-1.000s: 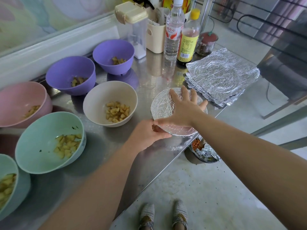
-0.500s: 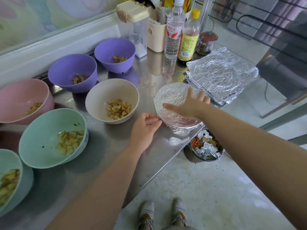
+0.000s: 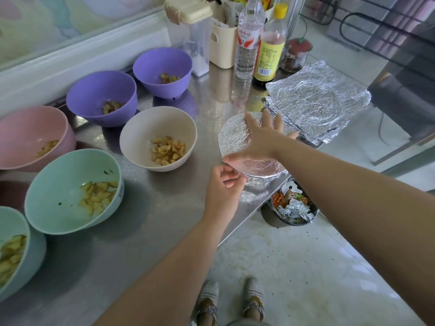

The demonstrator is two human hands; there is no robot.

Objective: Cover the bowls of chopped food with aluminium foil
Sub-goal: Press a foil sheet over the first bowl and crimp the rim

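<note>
A foil-covered bowl [image 3: 235, 142] stands near the steel counter's right edge. My right hand [image 3: 261, 140] lies flat on its foil top with fingers spread. My left hand [image 3: 223, 184] has its fingers curled against the foil rim at the bowl's near left side. A stack of foil sheets [image 3: 317, 100] lies to the right behind it. Several open bowls hold chopped food: a beige bowl [image 3: 141, 135], two purple bowls [image 3: 94, 90] [image 3: 153, 64], a pink bowl [image 3: 23, 128] and two green bowls [image 3: 54, 184] [image 3: 11, 227].
Two bottles [image 3: 249, 36] [image 3: 270, 45], a clear lidded container [image 3: 190, 34], a beige caddy [image 3: 223, 45] and a jar [image 3: 296, 52] stand at the back. A bin [image 3: 292, 205] with foil scraps and food waste sits on the floor below the counter edge [image 3: 237, 231].
The covered bowl has tilted and turned slightly under my hands. My left hand came off the foil rim for a moment and is back pressing it at the near left side.
</note>
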